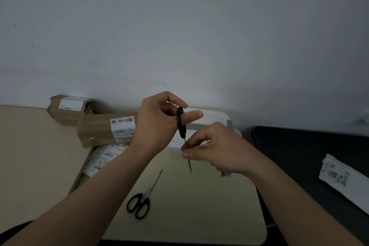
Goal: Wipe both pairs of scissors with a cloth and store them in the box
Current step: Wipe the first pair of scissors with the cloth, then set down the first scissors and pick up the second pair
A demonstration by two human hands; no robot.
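My left hand (159, 120) holds a pair of black-handled scissors (181, 126) by the handle, blades pointing down, above a small pale table (209, 205). My right hand (215, 150) pinches the blades partway down; no cloth shows between its fingers. The blade tip (190, 168) sticks out below my fingers. A second pair of black-handled scissors (144, 195) lies flat on the pale table, tips pointing away to the right. A white box (215, 124) lies behind my hands at the table's far edge, mostly hidden by them.
Two brown cardboard parcels (103, 130) with labels stand at the left by the wall, with white labelled bags (103, 160) below them. A dark surface (309, 152) at the right carries a white labelled bag (343, 177). A grey wall (179, 36) rises behind.
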